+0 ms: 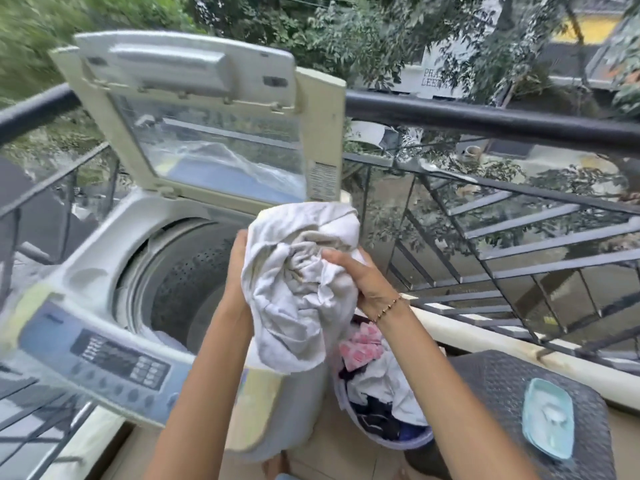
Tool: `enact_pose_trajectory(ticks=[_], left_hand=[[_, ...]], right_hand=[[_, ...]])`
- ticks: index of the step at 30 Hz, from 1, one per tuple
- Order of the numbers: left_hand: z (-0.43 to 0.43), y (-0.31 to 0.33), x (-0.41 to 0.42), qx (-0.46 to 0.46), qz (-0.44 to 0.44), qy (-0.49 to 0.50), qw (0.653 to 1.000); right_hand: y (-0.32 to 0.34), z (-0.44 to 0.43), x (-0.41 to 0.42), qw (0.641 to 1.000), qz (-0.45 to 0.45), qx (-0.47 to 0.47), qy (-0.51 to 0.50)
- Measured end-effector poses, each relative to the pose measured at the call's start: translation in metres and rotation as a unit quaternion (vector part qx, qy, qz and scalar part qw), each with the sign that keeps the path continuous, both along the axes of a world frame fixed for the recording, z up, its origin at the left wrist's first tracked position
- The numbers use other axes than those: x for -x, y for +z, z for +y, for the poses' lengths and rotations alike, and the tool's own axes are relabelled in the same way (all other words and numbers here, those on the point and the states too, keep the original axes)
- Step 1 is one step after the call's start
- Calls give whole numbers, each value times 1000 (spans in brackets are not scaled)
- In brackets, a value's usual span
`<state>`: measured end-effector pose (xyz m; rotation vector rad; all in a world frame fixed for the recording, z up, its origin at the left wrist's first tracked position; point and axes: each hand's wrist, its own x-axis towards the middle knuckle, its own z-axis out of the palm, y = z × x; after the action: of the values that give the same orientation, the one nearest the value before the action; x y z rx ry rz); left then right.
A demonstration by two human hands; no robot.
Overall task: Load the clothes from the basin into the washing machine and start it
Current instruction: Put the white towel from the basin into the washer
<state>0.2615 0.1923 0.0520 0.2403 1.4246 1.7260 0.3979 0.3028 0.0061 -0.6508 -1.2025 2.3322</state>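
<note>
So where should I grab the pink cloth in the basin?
Take the crumpled top folds, coming down from above. The pink cloth lies on top of the pile, and the basin wall blocks the sides. Its bunched ridges give fingers something to pinch.

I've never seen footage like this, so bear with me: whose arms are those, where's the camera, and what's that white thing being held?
The camera sits on a person's head, looking forward and down, so the two arms are the wearer's own. The left hand and right hand hold a crumpled white cloth between them, by the open drum of a top-loading washing machine whose lid stands up. Lower right, a basin holds more clothes. Beside it, a dark textured surface carries a pale blue dish. Everything stands on a balcony with a dark railing.
</note>
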Motion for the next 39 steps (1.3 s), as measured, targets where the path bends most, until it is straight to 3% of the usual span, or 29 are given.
enact_pose_trajectory(ticks=[4,7,9,12,14,15,19,23,28,34,39], left_hand=[[-27,4,74,-84,-88,45,992],[-47,-2,117,-74,-51,-13,996],[-50,-25,144,-9,27,-20,999],[-47,-54,175,163,90,-10,982],[-44,-66,177,248,74,-2,966],[-41,-72,174,264,76,10,961],[-20,-74,137,197,78,22,977],[13,-52,68,115,69,18,991],[53,-50,-30,73,73,-76,992],[87,-109,-126,143,37,-194,970],[113,-216,-183,275,6,-239,931]], right_hand=[[14,-29,69,993,-32,-6,-112],[14,-48,119,985,-47,-28,-165],[6,-55,145,969,-122,-141,-164],[-17,-54,170,869,-330,-370,0],[-26,-53,173,809,-406,-415,95],[-27,-53,172,804,-412,-417,96],[-16,-50,152,856,-339,-391,0],[-10,-29,114,868,-304,-364,-147],[-21,7,29,866,-302,-307,-255],[-91,40,-72,865,-386,-222,-232],[-215,62,-135,857,-470,-119,-177]])
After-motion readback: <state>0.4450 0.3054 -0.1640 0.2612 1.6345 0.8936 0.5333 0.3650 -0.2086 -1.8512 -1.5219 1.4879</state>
